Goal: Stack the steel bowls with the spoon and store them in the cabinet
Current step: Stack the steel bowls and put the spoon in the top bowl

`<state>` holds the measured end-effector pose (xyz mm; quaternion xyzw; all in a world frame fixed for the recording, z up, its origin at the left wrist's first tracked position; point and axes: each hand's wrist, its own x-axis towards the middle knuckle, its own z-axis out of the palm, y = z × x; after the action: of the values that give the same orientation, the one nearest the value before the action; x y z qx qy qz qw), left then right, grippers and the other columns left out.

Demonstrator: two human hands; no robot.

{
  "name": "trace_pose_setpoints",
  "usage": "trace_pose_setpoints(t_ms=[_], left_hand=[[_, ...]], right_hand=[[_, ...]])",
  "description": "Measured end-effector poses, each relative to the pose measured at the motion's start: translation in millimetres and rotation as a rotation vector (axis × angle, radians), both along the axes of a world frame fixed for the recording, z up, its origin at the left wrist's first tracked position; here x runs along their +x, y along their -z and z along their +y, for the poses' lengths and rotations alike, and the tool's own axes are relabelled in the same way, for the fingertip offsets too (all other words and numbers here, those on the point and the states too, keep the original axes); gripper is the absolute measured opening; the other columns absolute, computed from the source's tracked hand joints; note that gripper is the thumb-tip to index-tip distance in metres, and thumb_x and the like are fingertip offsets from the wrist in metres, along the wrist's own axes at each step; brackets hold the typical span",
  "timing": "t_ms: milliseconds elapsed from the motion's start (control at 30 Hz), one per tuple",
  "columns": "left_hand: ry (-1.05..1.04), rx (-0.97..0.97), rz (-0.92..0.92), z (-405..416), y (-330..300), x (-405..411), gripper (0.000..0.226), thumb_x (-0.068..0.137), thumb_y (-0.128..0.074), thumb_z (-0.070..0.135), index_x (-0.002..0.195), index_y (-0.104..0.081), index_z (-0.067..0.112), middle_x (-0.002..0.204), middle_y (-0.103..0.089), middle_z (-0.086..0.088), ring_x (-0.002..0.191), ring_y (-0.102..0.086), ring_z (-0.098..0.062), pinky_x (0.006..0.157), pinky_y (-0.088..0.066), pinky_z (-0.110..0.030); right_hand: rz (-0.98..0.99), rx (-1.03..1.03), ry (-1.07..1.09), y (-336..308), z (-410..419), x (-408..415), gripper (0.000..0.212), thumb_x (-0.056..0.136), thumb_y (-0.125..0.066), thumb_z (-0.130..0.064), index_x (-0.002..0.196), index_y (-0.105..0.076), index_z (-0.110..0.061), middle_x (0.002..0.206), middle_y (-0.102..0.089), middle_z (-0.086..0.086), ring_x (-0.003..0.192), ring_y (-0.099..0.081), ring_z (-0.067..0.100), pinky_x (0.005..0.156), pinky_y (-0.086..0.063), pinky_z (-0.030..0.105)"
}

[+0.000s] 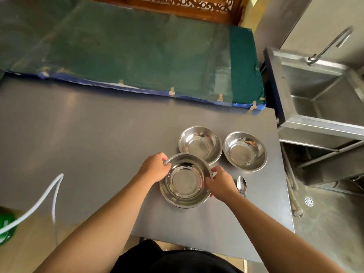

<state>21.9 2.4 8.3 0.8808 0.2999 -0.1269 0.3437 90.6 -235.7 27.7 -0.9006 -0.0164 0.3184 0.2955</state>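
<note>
On the grey steel table [88, 134] a steel bowl [185, 180] sits nested inside another steel bowl whose rim [177, 202] shows beneath it. My left hand [154, 167] grips the top bowl's left rim and my right hand [220, 182] grips its right rim. Two more steel bowls stand apart behind: one [200, 143] just past the stack, the other [244, 150] to its right. A steel spoon [241, 185] lies on the table right of my right hand, bowl end away from me.
A steel sink [323, 99] with a curved tap [332, 44] stands to the right of the table. A green padded mat [128, 52] lies behind the table. A white tube [49, 192] arcs over the table's left front, near a green object [6, 227].
</note>
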Motion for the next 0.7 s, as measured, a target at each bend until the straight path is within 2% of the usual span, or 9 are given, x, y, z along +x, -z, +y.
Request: trace_pose_setpoints(t_ms=[100,267,400,533,700], left_hand=[[0.034,0.010,-0.046,13,-10,17,0.021,0.090,-0.057,0.039,0.106,-0.064,0.027,0.100,-0.070,0.004,0.093,-0.065,-0.022,0.083,-0.054,-0.035],[0.096,0.011,-0.095,28,-23,52,0.023,0.091,-0.057,0.039,0.109,-0.064,0.025,0.104,-0.071,0.002,0.095,-0.065,-0.023,0.084,-0.054,-0.035],[0.121,-0.024,-0.096,31,-26,82,0.022,0.090,-0.058,0.038,0.107,-0.064,0.024,0.103,-0.071,0.001,0.094,-0.066,-0.024,0.086,-0.055,-0.037],[0.144,-0.063,-0.087,29,-22,111,0.019,0.089,-0.060,0.036,0.103,-0.065,0.023,0.101,-0.071,0.001,0.091,-0.066,-0.023,0.081,-0.054,-0.034],[0.159,-0.130,-0.080,29,-11,143,0.017,0.089,-0.060,0.036,0.101,-0.064,0.025,0.092,-0.070,0.004,0.080,-0.067,-0.018,0.077,-0.056,-0.033]], right_hand=[[-0.034,0.018,0.052,-11,9,9,0.028,0.089,-0.059,-0.026,0.116,-0.055,-0.022,0.083,-0.073,0.001,0.049,-0.071,0.012,0.040,-0.047,0.018],[-0.095,0.038,0.108,-20,19,35,0.031,0.089,-0.061,-0.024,0.119,-0.057,-0.018,0.083,-0.074,0.002,0.051,-0.072,0.016,0.051,-0.056,0.027],[-0.118,0.013,0.137,-21,23,58,0.035,0.092,-0.061,-0.024,0.125,-0.058,-0.016,0.084,-0.074,0.003,0.051,-0.072,0.013,0.051,-0.055,0.023],[-0.110,0.008,0.197,-14,21,82,0.040,0.090,-0.059,-0.025,0.129,-0.059,-0.017,0.081,-0.077,0.004,0.053,-0.073,0.016,0.066,-0.060,0.032],[-0.068,0.028,0.274,-2,17,110,0.044,0.089,-0.059,-0.023,0.131,-0.062,-0.013,0.077,-0.078,0.007,0.067,-0.076,0.024,0.079,-0.064,0.046]])
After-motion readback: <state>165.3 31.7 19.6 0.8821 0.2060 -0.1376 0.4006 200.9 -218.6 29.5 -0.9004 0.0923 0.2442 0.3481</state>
